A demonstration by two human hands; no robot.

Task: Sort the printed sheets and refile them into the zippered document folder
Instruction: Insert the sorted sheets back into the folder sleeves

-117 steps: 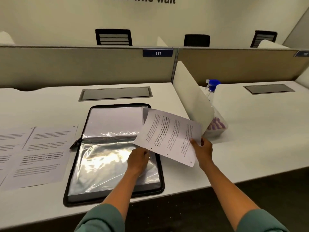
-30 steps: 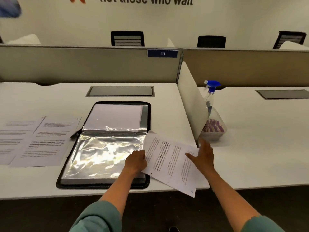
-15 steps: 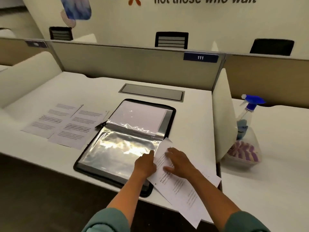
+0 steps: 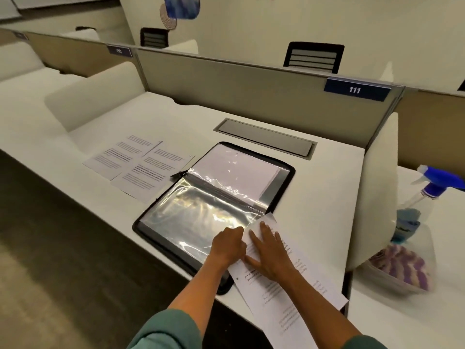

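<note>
Two white printed sheets lie far-left on white desk. Open black zippered folder, clear sleeves up. Left hand curled, pinching sleeve edge. Right hand flat, fingers spread, pressing white printed sheet overhanging near edge.

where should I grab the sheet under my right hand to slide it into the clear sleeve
Probably grip the printed sheet at its near end, which overhangs the desk edge, coming from below and the right. It lies flat under the right hand, so only that overhang offers an edge to pinch.
</note>
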